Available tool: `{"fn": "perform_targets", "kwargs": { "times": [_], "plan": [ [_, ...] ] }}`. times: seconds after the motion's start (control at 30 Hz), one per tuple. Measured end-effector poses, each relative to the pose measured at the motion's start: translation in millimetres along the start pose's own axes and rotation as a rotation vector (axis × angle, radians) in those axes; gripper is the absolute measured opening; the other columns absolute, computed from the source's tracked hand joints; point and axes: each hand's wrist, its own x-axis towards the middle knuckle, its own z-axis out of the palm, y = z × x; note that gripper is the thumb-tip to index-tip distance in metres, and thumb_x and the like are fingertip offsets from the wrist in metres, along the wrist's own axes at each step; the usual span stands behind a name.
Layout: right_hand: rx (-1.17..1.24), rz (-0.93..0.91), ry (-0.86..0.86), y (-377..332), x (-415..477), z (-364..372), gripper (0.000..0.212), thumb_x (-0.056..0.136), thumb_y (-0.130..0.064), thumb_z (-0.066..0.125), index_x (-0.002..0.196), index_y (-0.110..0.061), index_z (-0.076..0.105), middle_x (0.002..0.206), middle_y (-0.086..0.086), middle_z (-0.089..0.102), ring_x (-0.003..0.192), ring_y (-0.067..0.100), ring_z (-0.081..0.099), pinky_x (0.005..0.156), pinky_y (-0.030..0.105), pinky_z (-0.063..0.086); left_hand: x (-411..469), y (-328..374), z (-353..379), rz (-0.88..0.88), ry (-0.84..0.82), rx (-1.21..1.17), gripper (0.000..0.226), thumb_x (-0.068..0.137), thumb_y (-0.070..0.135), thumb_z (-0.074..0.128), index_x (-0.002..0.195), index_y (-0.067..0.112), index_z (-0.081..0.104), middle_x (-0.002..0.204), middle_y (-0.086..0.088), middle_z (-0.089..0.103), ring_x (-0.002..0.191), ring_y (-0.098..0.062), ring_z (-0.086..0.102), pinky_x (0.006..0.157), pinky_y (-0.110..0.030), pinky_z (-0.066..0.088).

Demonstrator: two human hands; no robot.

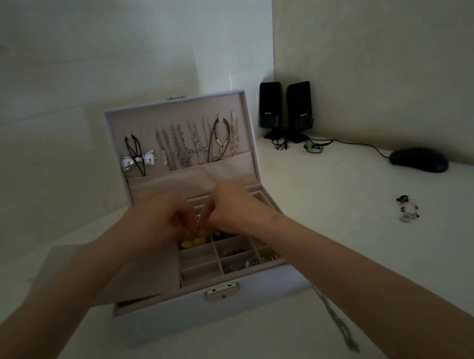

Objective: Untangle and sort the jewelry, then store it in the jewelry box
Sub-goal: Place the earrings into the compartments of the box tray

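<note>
Over the open jewelry box [218, 308], a person's left hand [158, 218] and right hand [230, 208] each pinch a small silvery chain [199, 221] with curled fingertips, just above the tray compartments. Necklaces [181, 147] hang inside the lid. A longer chain [341, 326] and a beaded piece [407, 208] lie on the white desk [363, 252].

Pinching a thin silvery beaded chain [199, 220] between left hand [155, 219] and right hand [230, 208], close together above the open pale lilac leatherette jewelry box [218, 308]. Beyond both hands, necklaces [181, 147] hanging in the upright lid [176, 110]. Well right of the right hand, a black computer mouse [418, 160].
</note>
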Motion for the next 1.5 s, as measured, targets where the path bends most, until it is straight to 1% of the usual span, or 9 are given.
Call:
{"fn": "perform_targets", "kwargs": {
  "times": [0.1, 0.27, 0.43, 0.53, 0.63, 1.0, 1.2, 1.37, 1.5],
  "plan": [
    [-0.09, 0.019, -0.011, -2.2, 7.6, 4.8, 0.02, 0.085, -0.015, 0.064, 0.097, -0.001, 0.072, 0.093, 0.013, 0.07, 0.089, 0.024, 0.065, 0.083, 0.04, 0.056, -0.3, -3.2, 4.9, -0.026, -0.035, 0.076, 0.016, 0.075, 0.019, 0.074, 0.073, 0.033, 0.065, 0.083, 0.011, 0.062, 0.071, -0.005, 0.051, 0.068, -0.024, 0.043],
    [-0.285, -0.053, 0.085, -7.5, 2.7, 5.0, 0.017, 0.087, -0.018, 0.061, 0.096, -0.004, 0.064, 0.08, 0.004, 0.053, 0.078, 0.022, 0.055, 0.069, 0.031, 0.044, -2.0, -1.0, 10.8, -0.005, 0.074, 0.001, 0.022, 0.076, 0.023, 0.068, 0.075, 0.036, 0.051, 0.079, 0.01, 0.057, 0.066, -0.004, 0.047, 0.057, -0.009, 0.032],
    [-0.148, -0.045, 0.182, 5.4, -12.9, -13.5, 0.012, 0.086, -0.023, 0.066, 0.094, -0.014, 0.068, 0.093, 0.0, 0.064, 0.092, 0.017, 0.06, 0.077, 0.028, 0.047, 6.7, 19.0, 3.4, -0.035, 0.215, -0.071, 0.019, 0.081, 0.016, 0.071, 0.08, 0.024, 0.054, 0.072, 0.014, 0.048, 0.074, -0.013, 0.05, 0.058, -0.01, 0.03],
    [-0.056, 0.027, 0.298, 29.3, -29.1, -40.5, 0.008, 0.082, -0.027, 0.07, 0.084, -0.021, 0.066, 0.078, -0.009, 0.057, 0.082, 0.011, 0.056, 0.074, 0.027, 0.046, 19.1, 58.7, 4.5, -0.037, 0.237, -0.156, 0.01, 0.089, 0.022, 0.061, 0.088, 0.024, 0.052, 0.077, 0.015, 0.049, 0.074, -0.007, 0.048, 0.059, -0.008, 0.032],
    [-0.057, 0.143, 0.396, 68.3, -45.6, -67.6, 0.007, 0.08, -0.026, 0.072, 0.083, -0.021, 0.069, 0.081, -0.003, 0.062, 0.08, 0.012, 0.058, 0.072, 0.027, 0.046, 39.0, 108.1, 14.6, 0.051, 0.161, -0.252, 0.01, 0.092, 0.027, 0.057, 0.093, 0.02, 0.05, 0.085, 0.006, 0.057, 0.077, -0.009, 0.055, 0.069, -0.022, 0.048],
    [-0.31, 0.667, 0.414, 230.2, -78.5, -143.3, 0.026, 0.087, -0.001, 0.059, 0.099, -0.019, 0.074, 0.11, 0.006, 0.068, 0.1, 0.024, 0.062, 0.089, 0.035, 0.051, 175.6, 232.8, 105.2, 0.107, -0.188, -0.286, 0.03, 0.089, 0.021, 0.061, 0.114, 0.005, 0.059, 0.118, -0.011, 0.06, 0.107, -0.027, 0.057, 0.087, -0.034, 0.048],
    [-0.284, 0.625, 0.321, 254.1, -82.4, -146.7, 0.024, 0.077, -0.015, 0.077, 0.1, -0.007, 0.074, 0.108, 0.01, 0.069, 0.099, 0.025, 0.062, 0.089, 0.033, 0.049, 210.2, 241.6, 129.5, 0.001, -0.268, -0.41, 0.025, 0.093, 0.006, 0.048, 0.115, 0.001, 0.059, 0.124, -0.014, 0.059, 0.102, -0.024, 0.058, 0.074, -0.024, 0.048],
    [-0.126, 0.596, 0.336, 253.9, -77.1, -145.1, 0.019, 0.072, -0.012, 0.081, 0.086, -0.002, 0.074, 0.088, 0.017, 0.071, 0.083, 0.029, 0.067, 0.082, 0.034, 0.054, 207.2, 239.5, 120.1, -0.014, -0.348, -0.584, 0.025, 0.093, 0.0, 0.047, 0.113, 0.009, 0.058, 0.073, 0.003, 0.049, 0.064, -0.013, 0.05, 0.054, -0.015, 0.041],
    [0.133, 0.535, 0.388, 252.6, -79.9, -146.1, 0.014, 0.072, -0.002, 0.079, 0.083, 0.001, 0.071, 0.081, 0.021, 0.071, 0.066, 0.024, 0.067, 0.07, 0.03, 0.058, 202.1, 237.2, 114.4, -0.051, -0.391, -0.71, 0.041, 0.088, -0.005, 0.055, 0.128, -0.001, 0.05, 0.106, -0.012, 0.062, 0.082, -0.02, 0.058, 0.07, -0.025, 0.05]
  ]
}}
